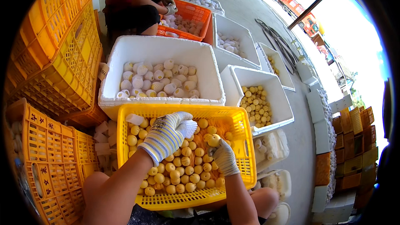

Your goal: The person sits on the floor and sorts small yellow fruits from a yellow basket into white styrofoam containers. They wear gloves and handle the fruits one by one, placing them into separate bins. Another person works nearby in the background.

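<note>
A yellow plastic basket [187, 204] full of small round yellow fruits [186, 152] lies before me, with orange netting or cloth showing among them. My left hand [167, 134], in a striped knitted glove, is over the basket and holds a white foam net sleeve [191, 128]. My right hand [222, 156], gloved too, grips one yellow fruit [214, 140] by its fingertips near the basket's right part. Another foam sleeve [135, 119] lies on the fruits at the basket's left corner. Just beyond the basket, a white foam box [162, 45] holds fruits in foam sleeves [157, 75].
At right stand foam boxes [262, 72] of fruit. Yellow and orange crates [50, 159] crowd the left side. A person [134, 6] crouches at the upper left by an orange crate [200, 14]. A coiled hose [278, 43] lies on the concrete floor.
</note>
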The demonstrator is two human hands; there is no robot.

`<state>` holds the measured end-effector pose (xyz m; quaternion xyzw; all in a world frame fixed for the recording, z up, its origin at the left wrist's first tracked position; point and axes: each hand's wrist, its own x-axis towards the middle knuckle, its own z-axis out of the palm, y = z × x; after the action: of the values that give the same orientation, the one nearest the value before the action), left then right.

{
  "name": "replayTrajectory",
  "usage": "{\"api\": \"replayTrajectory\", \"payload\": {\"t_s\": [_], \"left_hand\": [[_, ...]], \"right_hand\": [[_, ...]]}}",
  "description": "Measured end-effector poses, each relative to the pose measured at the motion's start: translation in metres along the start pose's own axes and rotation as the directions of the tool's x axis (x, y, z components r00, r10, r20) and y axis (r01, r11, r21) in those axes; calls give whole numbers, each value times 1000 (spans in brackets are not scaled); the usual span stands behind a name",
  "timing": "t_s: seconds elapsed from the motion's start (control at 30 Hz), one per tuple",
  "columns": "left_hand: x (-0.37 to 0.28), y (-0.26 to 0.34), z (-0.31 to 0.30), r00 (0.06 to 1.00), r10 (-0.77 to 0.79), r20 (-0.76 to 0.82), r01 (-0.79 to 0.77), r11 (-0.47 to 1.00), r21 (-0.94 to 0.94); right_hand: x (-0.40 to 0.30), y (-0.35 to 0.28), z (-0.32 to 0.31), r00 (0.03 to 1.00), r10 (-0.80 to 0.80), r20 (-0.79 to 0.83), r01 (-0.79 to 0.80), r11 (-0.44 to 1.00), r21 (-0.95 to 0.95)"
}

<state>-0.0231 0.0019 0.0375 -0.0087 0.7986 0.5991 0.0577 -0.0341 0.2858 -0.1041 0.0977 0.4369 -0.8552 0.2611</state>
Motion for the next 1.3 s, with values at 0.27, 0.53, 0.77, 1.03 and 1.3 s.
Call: {"api": "replayTrajectory", "payload": {"t_s": [0.27, 0.53, 0.77, 1.03, 1.3], "left_hand": [[-6, -7, 27, 954, 2, 299, 114, 921, -372], [-17, 6, 21, 966, -35, 257, 178, 811, -558], [-15, 9, 34, 911, 104, 399, 311, 462, -830], [-17, 5, 29, 914, 97, 395, 264, 595, -759], [-12, 3, 37, 961, 166, 221, -33, 862, -505]], "right_hand": [[-44, -43, 131, 570, -627, 530, 573, -159, -804], [-54, -41, 143, 684, -673, 281, 666, 421, -616], [-33, -33, 92, 908, -246, 340, 336, 911, -240], [-53, -42, 112, 945, -272, 183, 253, 960, 121], [-74, -48, 128, 537, -800, 269, 611, 149, -777]]}}
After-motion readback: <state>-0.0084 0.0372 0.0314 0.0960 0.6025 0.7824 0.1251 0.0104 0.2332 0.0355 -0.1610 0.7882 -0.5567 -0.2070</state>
